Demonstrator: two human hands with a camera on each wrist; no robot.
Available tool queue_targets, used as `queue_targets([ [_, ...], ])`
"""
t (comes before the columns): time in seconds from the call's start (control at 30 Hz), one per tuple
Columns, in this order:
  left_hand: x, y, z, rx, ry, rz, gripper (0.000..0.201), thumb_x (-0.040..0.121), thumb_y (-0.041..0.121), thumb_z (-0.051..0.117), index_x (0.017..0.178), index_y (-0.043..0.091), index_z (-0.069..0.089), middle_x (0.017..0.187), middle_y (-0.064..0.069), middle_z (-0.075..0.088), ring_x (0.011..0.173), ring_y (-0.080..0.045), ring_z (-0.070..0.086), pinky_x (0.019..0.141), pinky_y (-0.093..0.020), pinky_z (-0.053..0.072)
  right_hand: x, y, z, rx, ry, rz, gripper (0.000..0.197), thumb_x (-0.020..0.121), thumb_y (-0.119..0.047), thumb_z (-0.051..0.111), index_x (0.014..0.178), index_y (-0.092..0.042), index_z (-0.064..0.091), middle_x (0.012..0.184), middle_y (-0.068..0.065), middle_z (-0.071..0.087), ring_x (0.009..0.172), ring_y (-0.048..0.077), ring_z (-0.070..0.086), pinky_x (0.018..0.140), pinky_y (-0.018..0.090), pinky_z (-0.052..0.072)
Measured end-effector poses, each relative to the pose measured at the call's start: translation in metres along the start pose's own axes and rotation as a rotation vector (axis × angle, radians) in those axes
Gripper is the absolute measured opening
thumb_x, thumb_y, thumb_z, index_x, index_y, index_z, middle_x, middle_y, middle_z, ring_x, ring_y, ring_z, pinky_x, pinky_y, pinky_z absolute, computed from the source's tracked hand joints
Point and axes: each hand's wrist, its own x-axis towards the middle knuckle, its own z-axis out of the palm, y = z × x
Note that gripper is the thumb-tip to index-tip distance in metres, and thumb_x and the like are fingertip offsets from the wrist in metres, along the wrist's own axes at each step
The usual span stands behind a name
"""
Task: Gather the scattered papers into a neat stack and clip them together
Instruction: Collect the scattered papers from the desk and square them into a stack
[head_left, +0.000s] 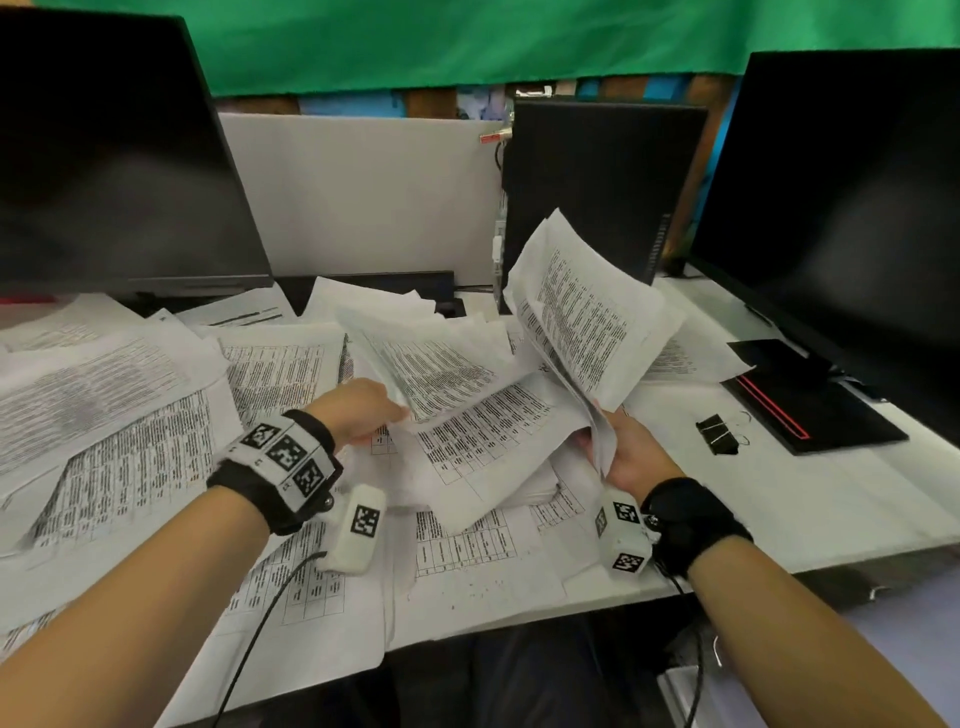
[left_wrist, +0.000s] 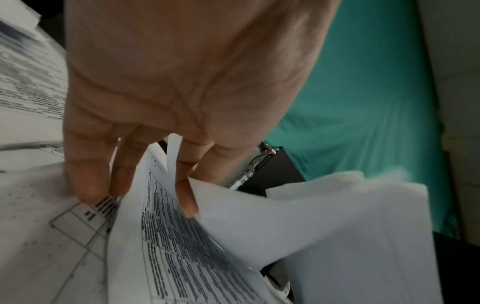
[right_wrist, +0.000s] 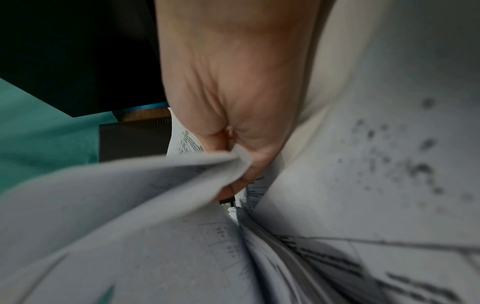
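Printed sheets lie scattered over the white desk (head_left: 810, 499). My right hand (head_left: 626, 457) grips a bundle of papers (head_left: 587, 317) by its lower edge, and the bundle stands tilted up above the desk. In the right wrist view the right hand (right_wrist: 233, 148) is closed on the folded paper edges (right_wrist: 182, 181). My left hand (head_left: 363, 410) holds the near corner of a printed sheet (head_left: 441, 374) at the middle of the desk. In the left wrist view that sheet (left_wrist: 182, 246) runs between the fingers (left_wrist: 187, 197) of the left hand. A black binder clip (head_left: 718, 434) lies on the desk, right of my right hand.
A dark monitor (head_left: 104, 156) stands at the back left, another monitor (head_left: 841, 208) at the right on a black stand with a red line (head_left: 810, 410). A black computer case (head_left: 597, 192) stands behind the papers. More loose sheets (head_left: 104, 415) cover the left half of the desk.
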Motion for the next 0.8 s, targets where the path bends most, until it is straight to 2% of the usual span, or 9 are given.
queue_targets([
  [0.07,-0.001,0.001,0.006,0.009,0.019,0.02,0.041,0.096,0.024,0.052,0.121,-0.008,0.052,0.103,-0.019,0.056,0.089,-0.027,0.054,0.091,-0.039,0.048,-0.001,-0.001,0.0,0.06,0.0,0.019,0.024,0.102,-0.01,0.044,0.112,-0.002,0.064,0.095,0.014,0.074,0.08,0.023,0.075,0.068,0.033,0.062],
  [0.23,-0.002,0.006,0.025,-0.191,-0.079,-0.001,0.025,0.092,0.023,0.06,0.102,0.0,0.057,0.098,-0.009,0.063,0.082,-0.019,0.061,0.072,-0.028,0.054,-0.008,-0.003,0.008,0.004,0.017,0.021,0.041,0.105,-0.01,0.037,0.088,-0.008,0.073,0.068,0.005,0.074,0.063,0.019,0.072,0.049,0.02,0.055],
  [0.33,-0.001,0.008,0.029,-0.304,-0.066,0.03,0.018,0.089,0.011,0.063,0.074,0.004,0.055,0.079,-0.011,0.061,0.067,-0.019,0.058,0.059,-0.022,0.049,-0.007,-0.001,0.004,0.048,0.03,0.048,0.038,0.105,-0.012,0.039,0.101,0.001,0.074,0.104,0.014,0.072,0.089,0.022,0.073,0.066,0.029,0.061],
  [0.4,0.002,0.006,0.024,-0.338,-0.002,0.114,0.024,0.087,0.008,0.065,0.066,0.003,0.054,0.076,-0.01,0.06,0.068,-0.021,0.057,0.063,-0.028,0.052,-0.007,-0.002,0.003,0.091,0.048,0.076,0.031,0.102,-0.012,0.043,0.12,0.002,0.064,0.123,0.016,0.064,0.105,0.026,0.066,0.081,0.038,0.061],
  [0.47,0.009,0.006,0.015,-0.308,0.091,0.178,0.025,0.084,0.01,0.067,0.065,0.001,0.054,0.074,-0.007,0.058,0.068,-0.022,0.055,0.066,-0.033,0.051,-0.005,-0.002,0.004,0.128,0.022,0.073,0.027,0.09,-0.007,0.051,0.106,-0.002,0.072,0.105,0.014,0.071,0.09,0.023,0.071,0.075,0.033,0.062],
  [0.57,0.014,0.004,0.002,-0.212,0.228,0.226,0.04,0.078,0.008,0.07,0.053,0.013,0.04,0.056,-0.002,0.036,0.051,-0.017,0.035,0.051,-0.022,0.03,-0.005,-0.002,0.009,0.091,-0.01,0.045,0.014,0.079,-0.006,0.062,0.093,-0.004,0.062,0.074,0.006,0.061,0.063,0.015,0.061,0.059,0.025,0.056],
  [0.63,0.02,-0.003,-0.003,-0.15,0.197,0.218,0.038,0.075,0.006,0.07,0.053,0.012,0.04,0.057,-0.006,0.035,0.052,-0.017,0.034,0.052,-0.023,0.028,-0.005,-0.001,0.009,0.117,-0.006,0.064,0.017,0.08,-0.004,0.062,0.096,-0.003,0.057,0.065,0.004,0.055,0.056,0.013,0.053,0.053,0.024,0.053],
  [0.7,0.026,-0.011,-0.008,-0.144,0.152,0.186,0.026,0.074,0.005,0.071,0.06,0.003,0.05,0.066,-0.012,0.044,0.06,-0.019,0.044,0.058,-0.029,0.039,-0.007,-0.002,0.007,0.186,0.005,0.093,0.015,0.099,-0.005,0.044,0.1,-0.001,0.058,0.065,0.006,0.055,0.059,0.014,0.05,0.054,0.024,0.052],
  [0.8,0.034,-0.022,-0.014,-0.22,0.117,0.15,0.025,0.073,0.003,0.071,0.087,-0.015,0.06,0.089,-0.027,0.064,0.083,-0.031,0.064,0.087,-0.046,0.053,-0.01,-0.004,0.007,0.163,-0.035,0.08,0.029,0.105,-0.014,0.039,0.1,0.002,0.063,0.071,0.011,0.067,0.06,0.02,0.065,0.053,0.025,0.056],
])
